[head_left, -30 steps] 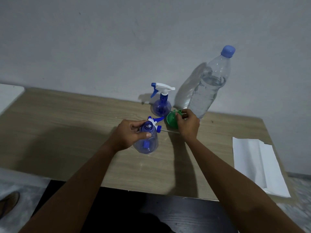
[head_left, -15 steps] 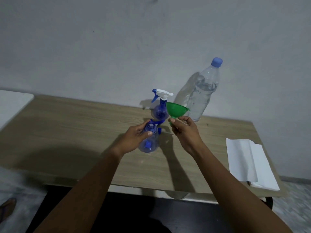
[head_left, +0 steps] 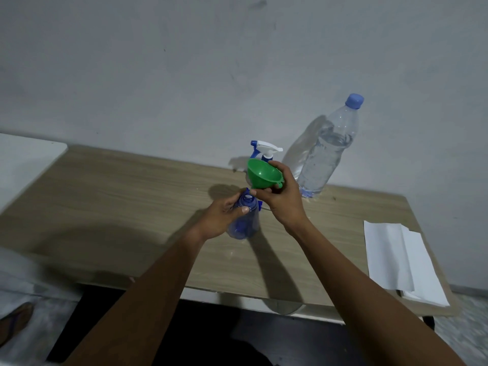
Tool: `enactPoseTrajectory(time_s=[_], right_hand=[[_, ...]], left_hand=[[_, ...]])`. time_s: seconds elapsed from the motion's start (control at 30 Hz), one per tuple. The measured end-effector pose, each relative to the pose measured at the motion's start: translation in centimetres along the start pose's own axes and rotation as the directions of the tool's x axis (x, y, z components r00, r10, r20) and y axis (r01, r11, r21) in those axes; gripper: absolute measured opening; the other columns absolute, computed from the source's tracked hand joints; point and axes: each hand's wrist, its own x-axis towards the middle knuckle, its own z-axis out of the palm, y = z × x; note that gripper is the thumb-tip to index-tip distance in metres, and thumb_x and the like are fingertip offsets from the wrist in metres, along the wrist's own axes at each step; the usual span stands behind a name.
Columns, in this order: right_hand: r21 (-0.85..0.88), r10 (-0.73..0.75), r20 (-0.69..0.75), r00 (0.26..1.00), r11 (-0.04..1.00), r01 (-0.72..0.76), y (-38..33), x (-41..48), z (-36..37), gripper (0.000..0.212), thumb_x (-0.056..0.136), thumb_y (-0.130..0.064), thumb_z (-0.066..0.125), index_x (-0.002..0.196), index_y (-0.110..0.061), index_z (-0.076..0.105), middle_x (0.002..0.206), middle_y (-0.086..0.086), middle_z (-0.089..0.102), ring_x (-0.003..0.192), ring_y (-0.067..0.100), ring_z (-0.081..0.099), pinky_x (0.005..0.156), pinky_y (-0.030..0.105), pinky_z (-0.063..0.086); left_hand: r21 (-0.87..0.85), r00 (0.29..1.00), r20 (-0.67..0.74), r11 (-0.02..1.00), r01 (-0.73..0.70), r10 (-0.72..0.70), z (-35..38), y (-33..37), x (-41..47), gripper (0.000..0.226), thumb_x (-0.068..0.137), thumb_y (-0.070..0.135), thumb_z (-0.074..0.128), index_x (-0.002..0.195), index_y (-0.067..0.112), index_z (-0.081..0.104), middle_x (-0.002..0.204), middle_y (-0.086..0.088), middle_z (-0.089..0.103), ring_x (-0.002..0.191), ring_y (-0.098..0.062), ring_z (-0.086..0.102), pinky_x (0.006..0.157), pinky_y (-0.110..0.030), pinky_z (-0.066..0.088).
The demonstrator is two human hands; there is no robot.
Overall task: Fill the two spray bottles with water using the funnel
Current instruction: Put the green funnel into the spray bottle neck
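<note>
The open spray bottle point(head_left: 244, 217) stands upright near the middle of the wooden table point(head_left: 118, 202), well clear of every edge, with bare tabletop stretching wide to its left and a narrower strip toward the near edge. The left hand point(head_left: 221, 220) is wrapped around its body. Just above and to the right of its uncapped mouth, the right hand point(head_left: 282, 196) pinches the green funnel point(head_left: 264, 173) (spout down, not touching the neck). Half a second ago the funnel sat higher and farther right of the bottle; it has since drawn closer to the mouth. Behind the bottle, the second spray bottle point(head_left: 265, 149) shows only its trigger head, the funnel hiding the rest. The water bottle point(head_left: 327, 151) stands far right by the wall; white paper point(head_left: 396, 257) overhangs the table's right edge
</note>
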Motion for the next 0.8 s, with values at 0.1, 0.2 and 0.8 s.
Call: enactPoseTrajectory(time_s=[0.1, 0.2, 0.8], right_hand=[[-0.101, -0.056, 0.034, 0.998, 0.993, 0.059, 0.4, -0.3, 0.1, 0.073, 0.07, 0.014, 0.084, 0.133, -0.005, 0.053, 0.121, 0.005, 0.061, 0.096, -0.004, 0.063, 0.084, 0.019, 0.054], [-0.143, -0.044, 0.081, 0.996, 0.988, 0.055, 1.0, -0.3, 0.2, 0.077, 0.071, 0.015, 0.082, 0.138, -0.005, 0.05, 0.131, 0.01, 0.061, 0.105, 0.0, 0.064, 0.091, 0.022, 0.053], [-0.226, 0.012, 0.105, 0.994, 0.974, 0.012, 0.5, -2.0, -2.0, 0.085, 0.076, 0.008, 0.083, 0.147, -0.019, 0.045, 0.103, 0.008, 0.066, 0.074, 0.005, 0.062, 0.071, 0.024, 0.058]], left_hand=[[-0.013, 1.0, 0.013, 1.0, 0.008, -0.008, -0.1, -0.2, 0.0, 0.045, 0.098, -0.004, 0.053, 0.143, -0.002, 0.046, 0.13, -0.009, 0.064, 0.113, -0.001, 0.063, 0.092, -0.014, 0.049], [0.003, 1.0, 0.017, 1.0, -0.002, 0.002, 0.0, 0.1, -0.2, 0.034, 0.099, -0.003, 0.052, 0.133, 0.0, 0.054, 0.116, -0.003, 0.068, 0.1, 0.004, 0.068, 0.086, -0.013, 0.05], [0.038, 0.997, -0.075, 0.999, 0.001, 0.002, 0.4, 1.1, -0.4, 0.04, 0.09, 0.015, 0.072, 0.129, 0.01, 0.064, 0.12, 0.0, 0.073, 0.114, -0.017, 0.067, 0.105, -0.042, 0.051]])
